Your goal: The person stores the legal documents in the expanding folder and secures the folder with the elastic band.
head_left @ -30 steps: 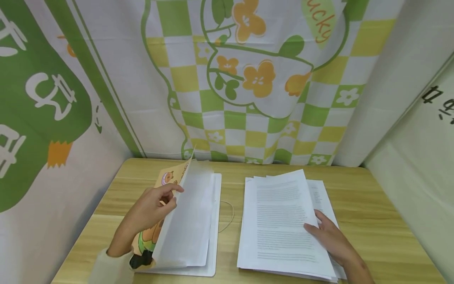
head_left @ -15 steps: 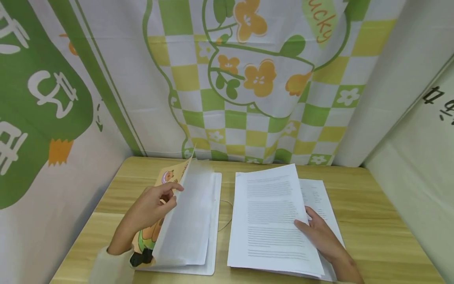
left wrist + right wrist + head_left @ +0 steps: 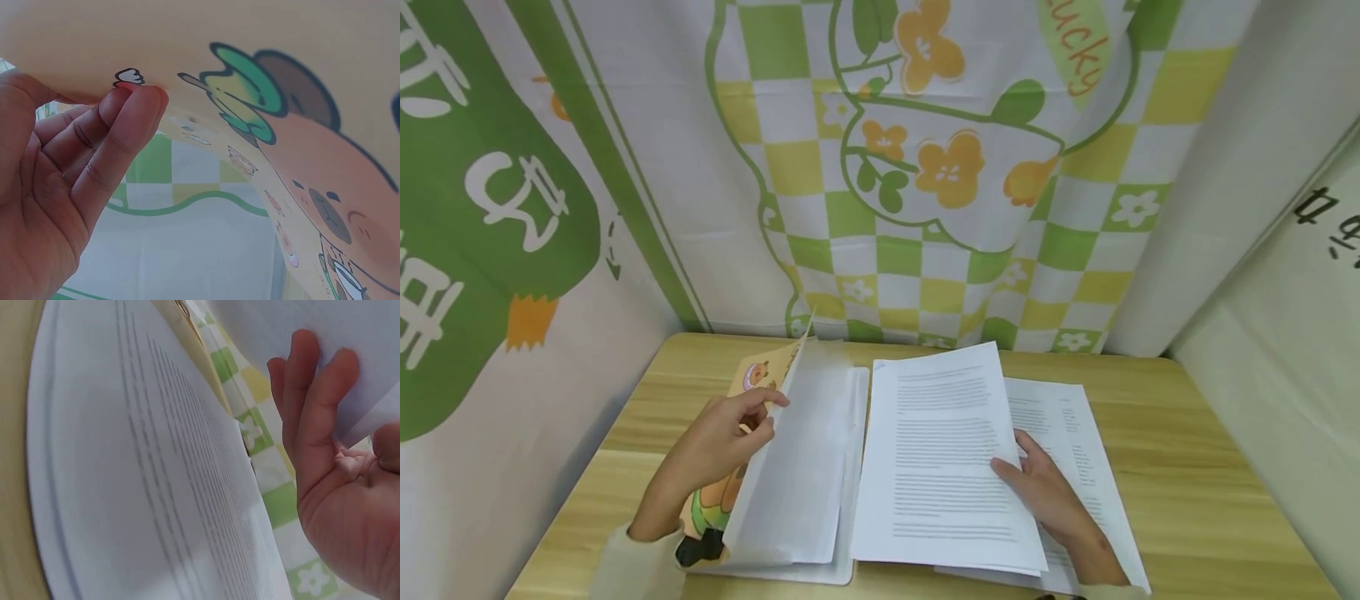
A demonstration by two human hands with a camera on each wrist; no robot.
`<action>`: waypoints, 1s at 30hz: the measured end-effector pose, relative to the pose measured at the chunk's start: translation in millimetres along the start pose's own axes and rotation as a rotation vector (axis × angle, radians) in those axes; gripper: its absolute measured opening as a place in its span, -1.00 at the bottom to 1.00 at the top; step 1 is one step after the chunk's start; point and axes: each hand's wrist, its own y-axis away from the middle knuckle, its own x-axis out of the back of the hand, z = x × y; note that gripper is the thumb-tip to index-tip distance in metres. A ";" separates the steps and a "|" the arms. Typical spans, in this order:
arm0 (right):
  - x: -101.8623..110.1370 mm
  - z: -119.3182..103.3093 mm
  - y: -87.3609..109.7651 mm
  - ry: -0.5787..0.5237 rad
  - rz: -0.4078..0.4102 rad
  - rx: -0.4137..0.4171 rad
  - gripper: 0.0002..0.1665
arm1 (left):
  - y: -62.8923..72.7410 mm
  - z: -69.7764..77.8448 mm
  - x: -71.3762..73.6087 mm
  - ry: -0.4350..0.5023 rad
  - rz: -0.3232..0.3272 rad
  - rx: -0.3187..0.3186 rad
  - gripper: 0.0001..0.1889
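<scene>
My left hand (image 3: pixel 722 442) pinches the raised cover (image 3: pixel 763 367) of a folder, a yellow-orange cover printed with cartoon animals. Under it lie translucent sleeves (image 3: pixel 797 467) and a white back panel (image 3: pixel 850 500). In the left wrist view the thumb and fingers hold the edge of the cartoon cover (image 3: pixel 300 156). With my right hand (image 3: pixel 1052 492) I grip the right edge of some printed sheets (image 3: pixel 940 467), thumb on top and fingers beneath. The sheets are lifted, and their left edge comes up against the folder's right side. More printed paper (image 3: pixel 1075 433) lies under them on the table.
Both folder and papers are on a wooden table (image 3: pixel 1210 483). A green-and-yellow checked curtain (image 3: pixel 940 292) hangs along its far edge. Pale fabric walls stand at the left and right sides. Wood surface shows at the right of the papers.
My right hand has carried the upper sheets left, off the lower paper and up to the folder. More of the lower paper shows. The left hand stays on the cover.
</scene>
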 end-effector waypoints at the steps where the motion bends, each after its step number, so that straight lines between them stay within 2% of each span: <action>1: -2.0 0.0 -0.9 0.000 -0.002 -0.004 -0.24 | -0.1 -0.2 0.2 0.000 0.000 -0.002 -0.73; 18: -24.7 -2.6 -9.1 -0.021 -0.067 0.040 -0.27 | -3.2 0.2 -3.0 0.011 -0.029 0.010 -0.70; 24: -31.5 -4.4 -14.5 -0.001 -0.067 0.014 -0.30 | -3.3 -0.1 -1.9 0.005 -0.024 0.008 -0.71; 30: -34.9 -6.8 -19.8 -0.003 -0.113 0.029 -0.28 | -3.4 0.1 -2.9 0.031 -0.018 0.022 -0.71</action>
